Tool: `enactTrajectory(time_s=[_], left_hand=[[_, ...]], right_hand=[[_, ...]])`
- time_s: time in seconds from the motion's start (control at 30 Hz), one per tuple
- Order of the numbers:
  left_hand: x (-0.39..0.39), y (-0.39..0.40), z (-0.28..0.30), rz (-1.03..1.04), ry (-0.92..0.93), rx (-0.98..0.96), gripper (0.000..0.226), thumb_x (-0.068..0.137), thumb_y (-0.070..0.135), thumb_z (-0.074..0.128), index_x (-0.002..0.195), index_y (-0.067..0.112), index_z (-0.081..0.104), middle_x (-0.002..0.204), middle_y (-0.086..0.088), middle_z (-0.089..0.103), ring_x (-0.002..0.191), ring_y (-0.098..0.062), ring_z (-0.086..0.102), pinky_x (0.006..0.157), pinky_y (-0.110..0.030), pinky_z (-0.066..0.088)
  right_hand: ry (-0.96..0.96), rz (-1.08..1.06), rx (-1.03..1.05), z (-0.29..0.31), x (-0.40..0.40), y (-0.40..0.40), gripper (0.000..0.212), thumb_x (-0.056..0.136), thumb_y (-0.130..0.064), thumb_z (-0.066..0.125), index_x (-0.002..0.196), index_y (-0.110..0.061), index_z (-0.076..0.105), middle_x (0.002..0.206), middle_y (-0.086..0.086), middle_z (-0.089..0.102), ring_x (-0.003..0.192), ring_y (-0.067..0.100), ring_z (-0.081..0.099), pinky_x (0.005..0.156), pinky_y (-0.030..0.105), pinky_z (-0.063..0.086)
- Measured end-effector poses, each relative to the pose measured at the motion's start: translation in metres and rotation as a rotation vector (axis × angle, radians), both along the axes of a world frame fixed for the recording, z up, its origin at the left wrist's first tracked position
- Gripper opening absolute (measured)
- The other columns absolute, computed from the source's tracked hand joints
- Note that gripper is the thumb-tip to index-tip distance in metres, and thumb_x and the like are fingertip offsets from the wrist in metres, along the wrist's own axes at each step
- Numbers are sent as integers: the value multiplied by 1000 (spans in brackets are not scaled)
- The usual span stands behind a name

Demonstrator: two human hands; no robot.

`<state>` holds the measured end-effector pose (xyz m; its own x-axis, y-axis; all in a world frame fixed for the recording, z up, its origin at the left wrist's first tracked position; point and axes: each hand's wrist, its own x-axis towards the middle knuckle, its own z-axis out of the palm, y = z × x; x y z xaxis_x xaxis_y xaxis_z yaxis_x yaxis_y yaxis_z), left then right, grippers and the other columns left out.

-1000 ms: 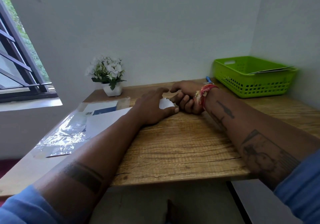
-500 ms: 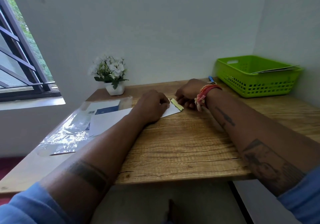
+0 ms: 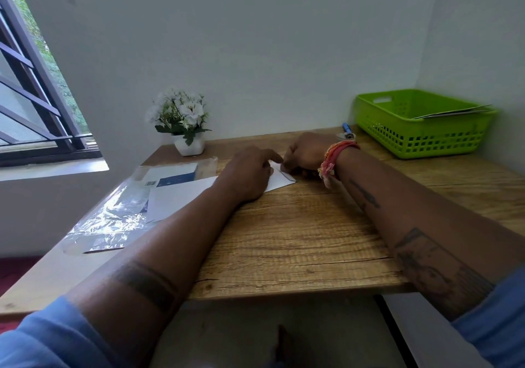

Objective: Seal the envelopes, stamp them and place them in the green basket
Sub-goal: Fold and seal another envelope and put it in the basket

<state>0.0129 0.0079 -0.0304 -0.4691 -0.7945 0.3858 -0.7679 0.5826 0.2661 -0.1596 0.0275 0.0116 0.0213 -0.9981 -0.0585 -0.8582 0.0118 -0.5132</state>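
A white envelope [image 3: 279, 182] lies flat on the wooden desk [image 3: 298, 242], and most of it is hidden under my hands. My left hand [image 3: 249, 175] rests on its middle, index finger stretched toward the right end. My right hand [image 3: 305, 154], with a red thread band at the wrist, has its fingers curled and pinches the envelope's right end at the flap. The green basket [image 3: 420, 137] stands at the far right corner against the wall. Flat envelopes [image 3: 454, 111] lean inside it over the rim.
A small blue-capped item [image 3: 347, 129] lies just behind my right wrist, next to the basket. A crinkled clear plastic packet [image 3: 113, 217] with printed card inside lies at the left. A white pot of flowers [image 3: 188, 129] stands at the back. A window is at the far left.
A yellow-green strip showed at the envelope's right end half a second ago and is now out of sight. My right hand has closed in on that end. My left index finger has stretched out.
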Motion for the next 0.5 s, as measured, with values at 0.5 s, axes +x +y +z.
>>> enactTrajectory(time_s=[0.5], left_hand=[[-7,-1,4,56,-32,113,30,91,53,57,110,36,72,113,2,66,108,-18,60,93,-40,50]], right_hand=[[254,99,198,10,-16,0,47,79,-57,73,98,-15,69,87,1,67,87,22,62,84,38,49]])
